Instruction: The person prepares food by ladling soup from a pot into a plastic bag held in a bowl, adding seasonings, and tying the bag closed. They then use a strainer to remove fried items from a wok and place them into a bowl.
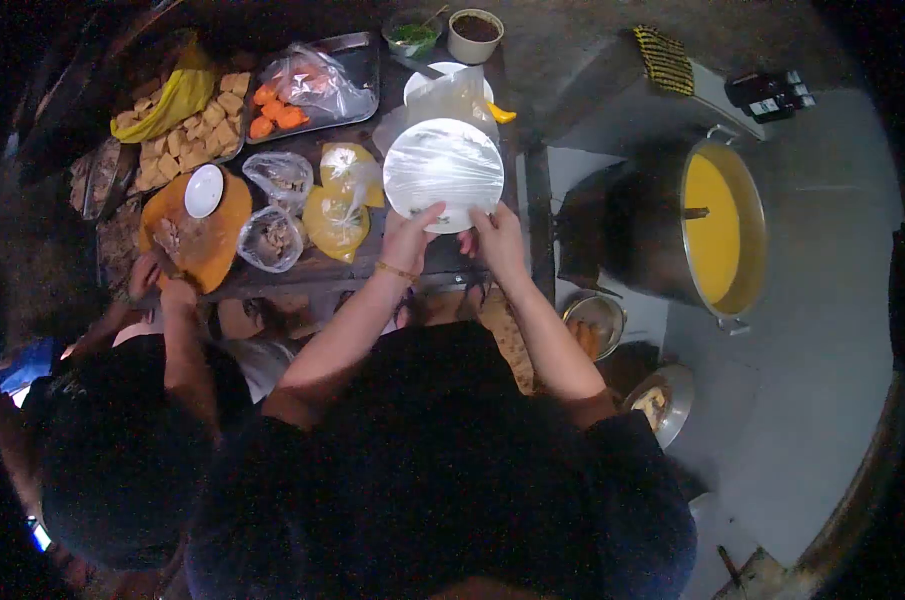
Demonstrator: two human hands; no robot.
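The left hand's (pixel 408 240) fingers clamp the film-covered plate (pixel 443 170) near seven o'clock, those of the right hand (pixel 499 243) near five, best pulling evenly

You have a dark brown table (pixel 372 256) ahead, a smooth pale grey surface (pixel 812 390) right, dim light overall.

no readable text, labels or numbers, pale lettering on the dark bottles (pixel 769 98) too small
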